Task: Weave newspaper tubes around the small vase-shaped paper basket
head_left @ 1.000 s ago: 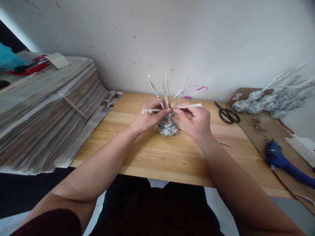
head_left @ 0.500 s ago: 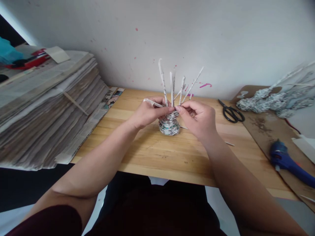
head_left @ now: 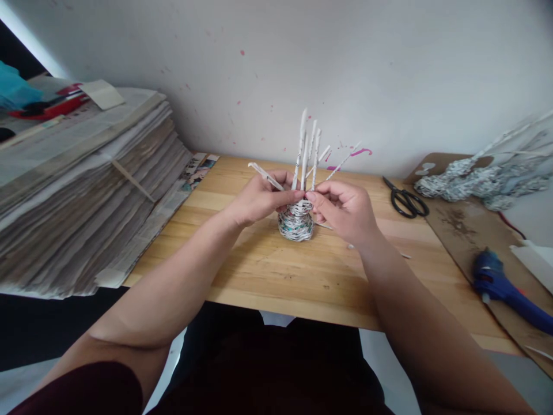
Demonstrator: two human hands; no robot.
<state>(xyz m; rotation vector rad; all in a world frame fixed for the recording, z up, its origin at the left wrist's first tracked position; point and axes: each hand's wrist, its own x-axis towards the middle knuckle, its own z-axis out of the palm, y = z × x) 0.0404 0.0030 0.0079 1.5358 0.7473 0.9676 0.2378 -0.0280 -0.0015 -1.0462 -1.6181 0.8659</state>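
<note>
Pale grey wall: pink-spotted, rising behind a light wooden counter.
Small waisted vessel of woven printed-paper strands: upright mid-counter; its base appears to bear on the wood, which would take the weight off the fingers.
Slim white rolled-paper rods: rise from the vessel's neck, some near vertical, others leaning outward; the spread presumably leaves access to the rim.
Left hand: grasping the neck from its left side, thumb in front; judged to be steadying the vessel.
Right hand: thumb and fingertips pinched on the rim, just beside the left thumb; whether on a strand or a rod is too small to tell.
Black loop-handled scissors: lying beyond the right hand, apart from the weaving, probably for easy reach.
Blue plastic glue gun: on a flat brown board, likely protecting the wood.
Tall grey-brown newspaper stack: at the left, bound by a pale strap, seemingly against slipping.
</note>
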